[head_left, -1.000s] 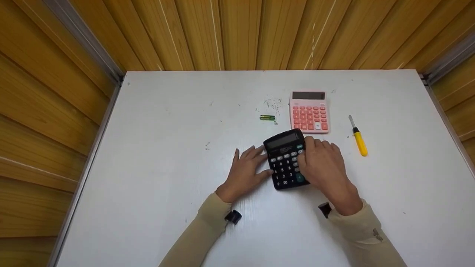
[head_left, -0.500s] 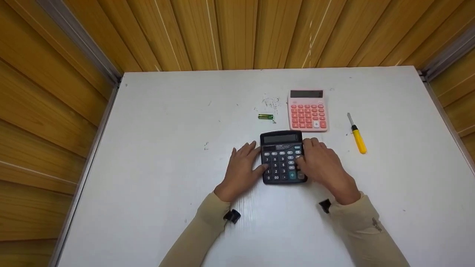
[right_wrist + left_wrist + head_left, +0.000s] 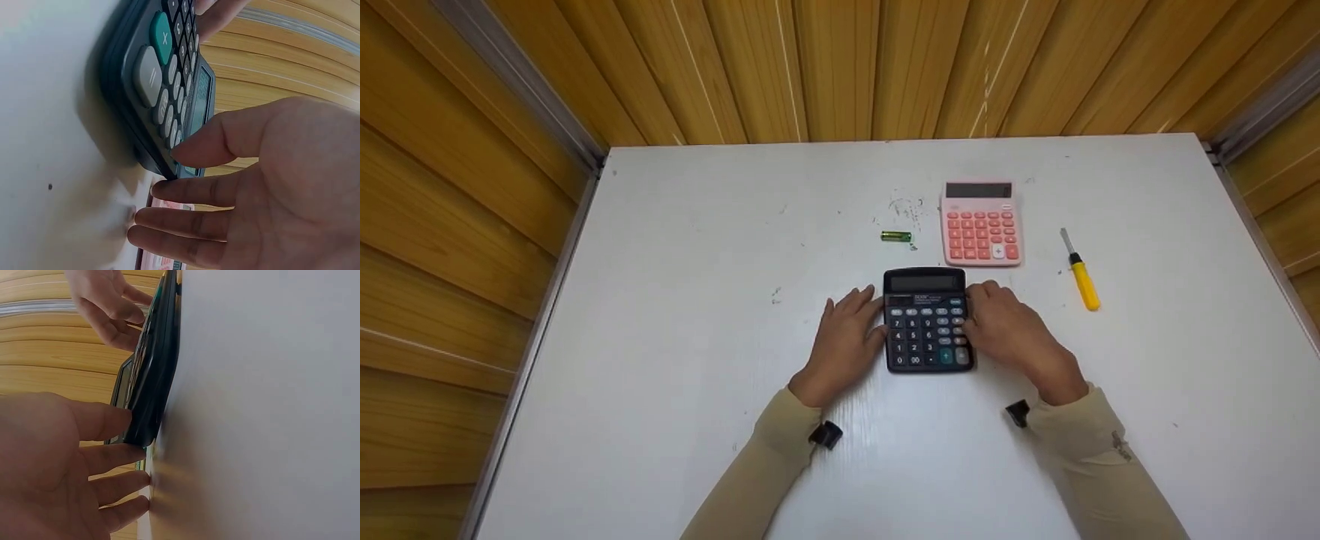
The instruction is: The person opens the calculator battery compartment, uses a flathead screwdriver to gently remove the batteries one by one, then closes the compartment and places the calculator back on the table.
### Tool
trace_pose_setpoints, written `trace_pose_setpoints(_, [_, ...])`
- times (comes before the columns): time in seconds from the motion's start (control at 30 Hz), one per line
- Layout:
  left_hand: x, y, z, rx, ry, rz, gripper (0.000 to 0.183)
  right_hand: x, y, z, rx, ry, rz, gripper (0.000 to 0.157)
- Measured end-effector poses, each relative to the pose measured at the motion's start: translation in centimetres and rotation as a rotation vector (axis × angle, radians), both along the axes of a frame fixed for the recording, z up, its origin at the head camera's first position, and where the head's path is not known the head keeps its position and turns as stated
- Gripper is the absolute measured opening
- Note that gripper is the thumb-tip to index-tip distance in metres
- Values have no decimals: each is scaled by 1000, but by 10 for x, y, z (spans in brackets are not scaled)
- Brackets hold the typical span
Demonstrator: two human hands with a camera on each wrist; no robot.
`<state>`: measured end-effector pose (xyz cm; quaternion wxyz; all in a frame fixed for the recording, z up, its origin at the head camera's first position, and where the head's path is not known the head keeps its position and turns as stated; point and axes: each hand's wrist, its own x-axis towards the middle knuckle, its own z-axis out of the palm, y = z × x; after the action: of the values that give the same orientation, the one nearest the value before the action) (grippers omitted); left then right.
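Note:
A black desktop calculator point(image 3: 928, 321) lies flat on the white table, screen at its far end. At its left side, my left hand point(image 3: 844, 345) rests with fingers extended; in the left wrist view, its thumb and forefinger reach the calculator's edge. My right hand point(image 3: 1011, 334) is at the opposite side. In the right wrist view, its thumb point(image 3: 211, 140) is over the button-side edge and its forefinger lies along the side, with the other fingers loosely extended. A pink calculator point(image 3: 980, 225) lies just beyond the black one.
A green battery point(image 3: 895, 236) lies left of the pink calculator. Farther right is a yellow-handled screwdriver point(image 3: 1084, 285), its tip pointing away. Yellow wood-look panels point(image 3: 840, 71) stand behind the white table point(image 3: 682, 315).
The black calculator has turned from a slant to straight, come down flat and shifted slightly left. Both hands moved with it, and my right fingers have loosened around its edge.

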<state>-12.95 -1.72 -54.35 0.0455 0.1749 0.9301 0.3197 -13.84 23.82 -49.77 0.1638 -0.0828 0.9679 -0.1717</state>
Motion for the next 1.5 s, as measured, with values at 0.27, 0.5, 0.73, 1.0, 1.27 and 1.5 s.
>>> trace_pose_setpoints(0.27, [2, -2, 1, -65, -40, 17, 47, 6, -11, -5, 99, 125, 55, 41])
trace_pose_setpoints(0.5, [6, -10, 3, -192, -38, 74, 48, 6, -29, -17, 143, 185, 55, 40])
trace_pose_setpoints(0.73, [8, -17, 4, -213, -20, 107, 48, -1, -37, -22, 131, 212, 77, 37])
trace_pose_setpoints(1.0, [4, -38, 4, -219, -31, 92, 46, -5, -57, -27, 110, 193, 75, 40])
trace_pose_setpoints(1.27, [-2, -70, 0, -239, -58, 120, 47, -13, -86, -28, 122, 188, 131, 42])
trace_pose_setpoints(1.5, [-12, -97, 1, -224, -69, 145, 48, -27, -114, -26, 135, 177, 153, 44])
